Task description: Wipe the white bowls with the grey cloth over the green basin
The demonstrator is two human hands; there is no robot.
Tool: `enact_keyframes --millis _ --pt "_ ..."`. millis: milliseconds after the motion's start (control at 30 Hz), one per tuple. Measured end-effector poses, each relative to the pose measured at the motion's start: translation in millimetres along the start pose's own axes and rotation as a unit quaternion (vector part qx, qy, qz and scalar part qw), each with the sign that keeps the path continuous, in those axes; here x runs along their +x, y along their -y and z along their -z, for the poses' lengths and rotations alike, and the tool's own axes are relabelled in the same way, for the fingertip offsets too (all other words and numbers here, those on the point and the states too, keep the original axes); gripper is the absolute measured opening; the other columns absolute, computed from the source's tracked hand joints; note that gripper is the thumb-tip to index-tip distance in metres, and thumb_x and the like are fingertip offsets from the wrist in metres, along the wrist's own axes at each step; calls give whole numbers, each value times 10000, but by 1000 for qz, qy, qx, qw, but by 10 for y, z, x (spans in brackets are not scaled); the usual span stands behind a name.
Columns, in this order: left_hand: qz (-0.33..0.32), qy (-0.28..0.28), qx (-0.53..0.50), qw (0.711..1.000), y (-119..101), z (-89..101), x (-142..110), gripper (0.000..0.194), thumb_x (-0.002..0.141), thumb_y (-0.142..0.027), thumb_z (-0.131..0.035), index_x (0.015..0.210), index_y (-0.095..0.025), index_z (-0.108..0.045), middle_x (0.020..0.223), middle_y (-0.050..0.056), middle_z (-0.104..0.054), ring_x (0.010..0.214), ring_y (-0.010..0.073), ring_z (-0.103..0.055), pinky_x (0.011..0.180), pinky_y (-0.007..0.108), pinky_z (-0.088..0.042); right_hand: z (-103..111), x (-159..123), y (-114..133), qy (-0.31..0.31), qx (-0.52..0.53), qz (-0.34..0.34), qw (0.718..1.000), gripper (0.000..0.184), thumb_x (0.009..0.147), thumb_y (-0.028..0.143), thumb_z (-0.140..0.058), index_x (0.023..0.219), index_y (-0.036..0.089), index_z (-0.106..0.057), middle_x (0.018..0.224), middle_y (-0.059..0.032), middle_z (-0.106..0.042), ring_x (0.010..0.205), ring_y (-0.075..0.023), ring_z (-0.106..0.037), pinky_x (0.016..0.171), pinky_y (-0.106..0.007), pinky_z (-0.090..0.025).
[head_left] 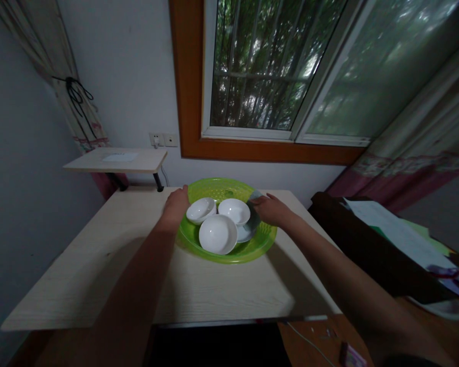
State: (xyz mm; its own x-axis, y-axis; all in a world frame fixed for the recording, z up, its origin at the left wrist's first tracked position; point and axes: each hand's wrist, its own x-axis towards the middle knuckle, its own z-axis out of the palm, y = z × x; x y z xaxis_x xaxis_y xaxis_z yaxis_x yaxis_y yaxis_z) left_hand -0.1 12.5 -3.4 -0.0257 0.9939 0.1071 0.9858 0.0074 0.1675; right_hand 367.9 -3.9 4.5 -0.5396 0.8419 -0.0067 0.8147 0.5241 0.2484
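Note:
A round green plastic basket (229, 259) sits on the pale wooden table. Three white bowls are inside it: one at the left (201, 210), one at the back right (235, 210) and one in front (218, 235). A grey-blue plate-like piece (247, 233) shows beside them on the right, partly covered. My left hand (177, 202) is closed round the basket's left rim, its fingertips mostly hidden. Across the right rim lies my right hand (271, 209), closed, with its fingers reaching over the inside edge and against a greyish piece there.
The pale table (222, 293) extends in front of the basket. A small raised shelf (137, 162) with a paper stands at the back left. Behind are a wall socket (156, 139) and a window (268, 71). A dark brown piece of furniture bearing papers (398, 234) is on the right.

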Motion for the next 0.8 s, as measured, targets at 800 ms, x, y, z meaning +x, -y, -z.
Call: enact_keyframes --millis 800 --pt "18 22 18 999 -46 60 -37 562 885 -255 -660 1426 -188 -526 1248 179 -743 1127 307 -725 876 341 -537 23 -212 67 29 6 -19 999 305 1027 313 -511 1076 243 -803 1330 -136 -742 1272 -324 -675 1192 -577 -388"
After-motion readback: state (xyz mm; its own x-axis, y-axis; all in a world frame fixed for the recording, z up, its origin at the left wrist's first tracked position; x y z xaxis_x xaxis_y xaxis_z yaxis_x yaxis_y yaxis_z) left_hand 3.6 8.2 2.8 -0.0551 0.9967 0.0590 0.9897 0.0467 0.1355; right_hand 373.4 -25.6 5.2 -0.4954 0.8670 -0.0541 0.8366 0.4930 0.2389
